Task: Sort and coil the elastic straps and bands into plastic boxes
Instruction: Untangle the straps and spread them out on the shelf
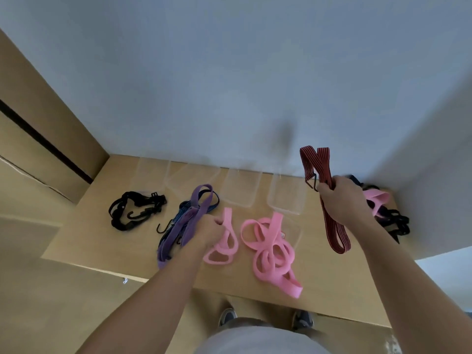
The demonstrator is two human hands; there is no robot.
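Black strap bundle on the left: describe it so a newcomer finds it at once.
Start at the wooden table below the grey wall; go to its left end. The black strap bundle lies in front of the leftmost clear box. Unlike the dark tangle at the right end, mixed with a pink band, it lies alone.

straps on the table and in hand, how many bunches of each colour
Counted as bunches; single strands in the tangles cannot be told.
pink: 3
black: 2
purple: 1
blue: 1
red, gripped in the right hand: 1
total: 8
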